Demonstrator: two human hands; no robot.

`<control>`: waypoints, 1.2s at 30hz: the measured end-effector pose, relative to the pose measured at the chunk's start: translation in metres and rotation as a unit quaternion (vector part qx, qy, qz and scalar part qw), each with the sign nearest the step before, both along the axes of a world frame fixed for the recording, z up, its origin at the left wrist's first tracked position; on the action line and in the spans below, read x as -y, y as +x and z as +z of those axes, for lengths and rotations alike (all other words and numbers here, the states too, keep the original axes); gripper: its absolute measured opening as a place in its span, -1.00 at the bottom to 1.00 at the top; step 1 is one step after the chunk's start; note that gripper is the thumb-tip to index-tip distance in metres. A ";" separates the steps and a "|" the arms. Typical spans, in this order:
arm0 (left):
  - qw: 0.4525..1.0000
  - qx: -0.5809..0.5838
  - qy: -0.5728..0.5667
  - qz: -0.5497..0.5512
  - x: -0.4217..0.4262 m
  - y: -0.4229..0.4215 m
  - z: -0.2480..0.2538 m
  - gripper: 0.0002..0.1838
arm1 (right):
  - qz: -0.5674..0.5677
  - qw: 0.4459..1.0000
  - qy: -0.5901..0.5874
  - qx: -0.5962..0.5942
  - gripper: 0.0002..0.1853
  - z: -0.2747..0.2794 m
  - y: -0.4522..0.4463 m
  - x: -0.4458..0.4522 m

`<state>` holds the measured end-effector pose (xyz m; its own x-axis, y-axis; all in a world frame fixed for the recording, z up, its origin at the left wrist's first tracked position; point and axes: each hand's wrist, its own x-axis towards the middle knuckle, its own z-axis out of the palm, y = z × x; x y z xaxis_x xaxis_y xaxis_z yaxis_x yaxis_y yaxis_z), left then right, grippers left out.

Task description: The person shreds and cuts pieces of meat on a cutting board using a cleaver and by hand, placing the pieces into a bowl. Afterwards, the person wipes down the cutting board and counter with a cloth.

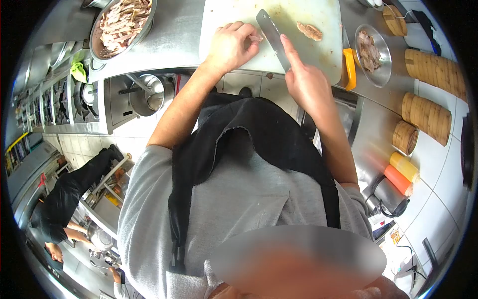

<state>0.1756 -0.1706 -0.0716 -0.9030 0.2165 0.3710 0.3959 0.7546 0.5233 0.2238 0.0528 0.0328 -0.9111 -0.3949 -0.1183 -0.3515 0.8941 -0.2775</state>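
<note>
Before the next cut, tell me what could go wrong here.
The left hand is at a piece of meat close beside the blade of the knife in the right hand, so a slip might nick a finger. The metal bowl of meat strips sits near the counter's front edge; a knock could spill it.

Bright white light reaches me; the counter gives back a pale sheen, my apron swallows detail, yet my right hand and knife read fairly clear. Tiles bend towards the black rounded rim, and a smooth blur covers the bottom centre
</note>
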 end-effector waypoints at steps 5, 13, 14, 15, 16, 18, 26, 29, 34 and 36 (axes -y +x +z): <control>0.999 -0.025 -0.019 -0.009 0.000 0.002 0.000 -0.84 | 0.011 1.000 -0.016 -0.004 -0.12 0.004 0.013 -0.002; 1.000 -0.001 -0.001 -0.008 0.003 0.003 0.001 -0.87 | -0.007 1.000 -0.003 0.018 -0.12 0.004 0.006 -0.002; 1.000 0.007 0.007 -0.011 0.003 0.005 0.002 -0.87 | -0.005 1.000 -0.003 0.020 -0.12 0.005 0.010 -0.004; 1.000 0.009 0.007 -0.009 0.004 0.007 0.001 -0.87 | 0.013 1.000 -0.016 0.003 -0.12 0.004 0.013 -0.006; 1.000 -0.006 0.008 -0.010 0.004 0.006 0.000 -0.87 | 0.030 0.999 -0.028 -0.015 -0.12 0.002 0.015 -0.006; 1.000 -0.023 0.009 -0.012 0.004 0.004 -0.001 -0.87 | 0.025 1.000 -0.016 0.005 -0.10 -0.010 0.011 0.003; 0.998 -0.034 0.052 -0.021 0.010 0.006 -0.005 -0.88 | -0.001 0.999 -0.039 -0.002 -0.10 -0.005 -0.001 0.002; 0.998 -0.045 0.039 -0.014 0.009 0.006 -0.003 -0.88 | 0.012 1.000 0.000 0.023 -0.10 0.002 0.006 0.002; 0.997 -0.063 0.031 -0.015 0.007 0.008 -0.004 -0.87 | 0.016 0.999 -0.016 0.031 -0.14 -0.017 -0.003 0.016; 0.997 -0.071 0.032 -0.018 0.007 0.007 -0.004 -0.87 | 0.007 0.999 -0.036 0.034 -0.15 -0.019 -0.014 0.015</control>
<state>0.1829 -0.1779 -0.0756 -0.8326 0.2196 0.5084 0.4956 0.7051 0.5072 0.2097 0.0382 0.0140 -0.8959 -0.4178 -0.1511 -0.3424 0.8660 -0.3644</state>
